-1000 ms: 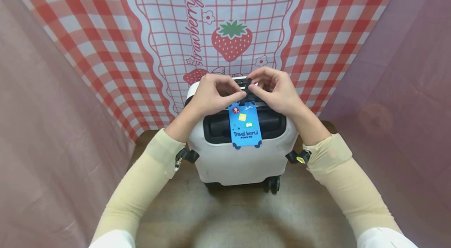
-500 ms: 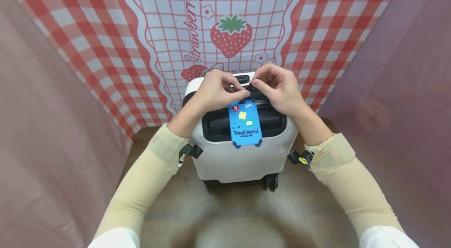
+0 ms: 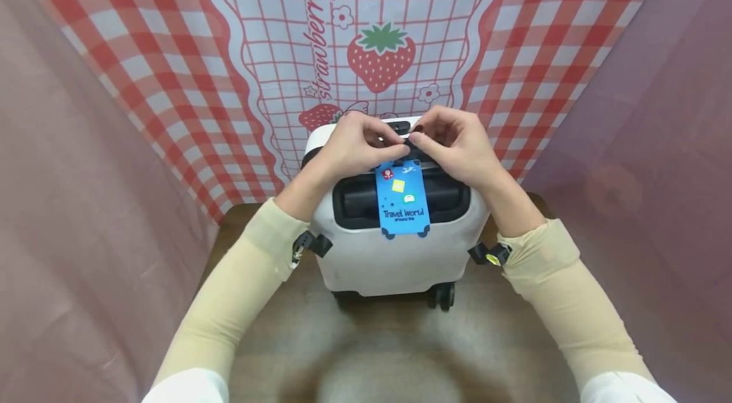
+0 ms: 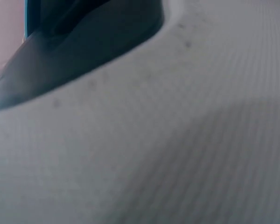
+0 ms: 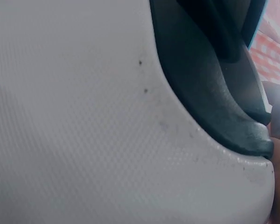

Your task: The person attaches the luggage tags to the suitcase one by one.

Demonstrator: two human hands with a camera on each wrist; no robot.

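Strawberry-print checked cloth (image 3: pixel 171 72) is hanging behind a small white suitcase (image 3: pixel 394 257) standing on a brown table (image 3: pixel 400 352). Both hands are meeting over the suitcase's top, at its far edge. The left hand (image 3: pixel 349 149) and right hand (image 3: pixel 457 145) are each pinching the black strap (image 3: pixel 410 147) of a blue luggage tag (image 3: pixel 403 198) with curled fingers. The tag is lying lengthwise across the suitcase's dark handle recess (image 3: pixel 360 203), running from the hands toward the person, equally near both.
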